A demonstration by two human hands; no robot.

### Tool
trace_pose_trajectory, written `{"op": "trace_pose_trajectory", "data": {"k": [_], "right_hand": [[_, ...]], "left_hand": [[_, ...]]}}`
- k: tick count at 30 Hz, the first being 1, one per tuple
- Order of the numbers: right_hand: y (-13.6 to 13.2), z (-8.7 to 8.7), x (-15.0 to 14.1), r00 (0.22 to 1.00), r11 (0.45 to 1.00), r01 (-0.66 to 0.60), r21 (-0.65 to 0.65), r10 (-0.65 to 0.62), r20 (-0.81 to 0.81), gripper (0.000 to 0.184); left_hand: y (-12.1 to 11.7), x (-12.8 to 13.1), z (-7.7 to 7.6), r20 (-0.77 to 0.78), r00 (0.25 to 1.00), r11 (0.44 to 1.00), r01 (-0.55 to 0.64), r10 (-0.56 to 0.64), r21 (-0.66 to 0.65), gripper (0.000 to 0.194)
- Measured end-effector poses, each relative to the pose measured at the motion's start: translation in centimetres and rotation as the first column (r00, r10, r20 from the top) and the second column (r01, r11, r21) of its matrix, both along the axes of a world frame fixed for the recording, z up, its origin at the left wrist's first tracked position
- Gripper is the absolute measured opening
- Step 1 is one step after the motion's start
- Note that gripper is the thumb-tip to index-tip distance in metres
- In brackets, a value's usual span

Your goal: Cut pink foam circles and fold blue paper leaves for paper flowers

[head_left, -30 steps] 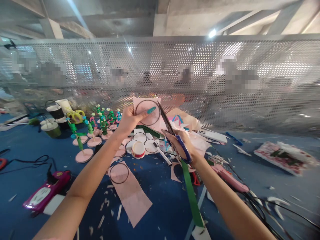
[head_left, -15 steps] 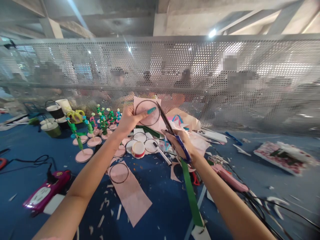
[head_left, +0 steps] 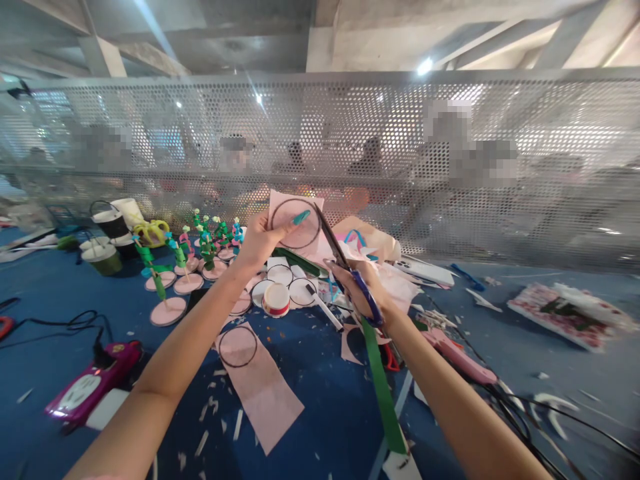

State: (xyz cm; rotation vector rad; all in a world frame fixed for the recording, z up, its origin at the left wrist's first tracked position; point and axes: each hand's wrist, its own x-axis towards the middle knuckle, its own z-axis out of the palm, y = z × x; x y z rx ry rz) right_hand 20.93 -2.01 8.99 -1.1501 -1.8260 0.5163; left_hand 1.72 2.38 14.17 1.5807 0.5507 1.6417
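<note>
A piece of pink paper (head_left: 297,231) with a dark circle drawn on it is pinched in my left hand (head_left: 263,241), the thumb lying across its front. My right hand (head_left: 367,287) grips blue-handled scissors (head_left: 336,245), whose blades point up and left at the paper's right edge, beside the drawn line. Below, a longer pink strip (head_left: 265,393) with another drawn circle lies on the blue table (head_left: 320,427). White paper discs (head_left: 302,291), a round tape roll (head_left: 276,299) and a marker (head_left: 325,309) sit beneath my hands.
Several small green flower figures on pink round bases (head_left: 169,311) stand at left, near cups (head_left: 103,256). A purple power strip (head_left: 95,383) lies front left. A pink glue gun (head_left: 463,357), a green strip (head_left: 383,387) and cables are at right. A perforated metal screen (head_left: 320,120) rises behind.
The pink paper in my left hand has shifted slightly up and right against the scissors. My right hand stays almost in place.
</note>
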Motion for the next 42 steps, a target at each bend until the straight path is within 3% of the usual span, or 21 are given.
{"op": "trace_pose_trajectory", "data": {"k": [12, 17, 22, 28, 42], "right_hand": [[-0.1, 0.4, -0.1, 0.998, 0.998, 0.002, 0.067, -0.006, 0.057, 0.043], [-0.1, 0.3, 0.0, 0.999, 1.000, -0.022, -0.017, 0.023, 0.026, 0.037], [-0.1, 0.5, 0.0, 0.998, 0.999, -0.028, 0.026, 0.027, 0.049, 0.040], [-0.3, 0.3, 0.1, 0.999, 0.997, -0.025, -0.071, 0.026, 0.018, 0.036], [0.2, 0.4, 0.2, 0.998, 0.999, -0.018, 0.032, 0.016, 0.065, 0.040]], "left_hand": [[0.6, -0.7, 0.0, -0.025, 0.998, 0.998, -0.056, 0.055, -0.039, 0.029], [0.6, -0.8, 0.0, -0.054, 0.998, 0.999, -0.018, 0.016, -0.048, 0.028], [0.5, -0.9, 0.1, -0.063, 0.998, 0.998, -0.032, 0.028, -0.057, 0.030], [0.4, -0.9, 0.3, -0.092, 0.996, 0.999, -0.011, 0.006, -0.050, 0.033], [0.9, -1.2, -0.1, -0.104, 0.995, 0.999, -0.003, -0.002, -0.050, 0.031]]}}
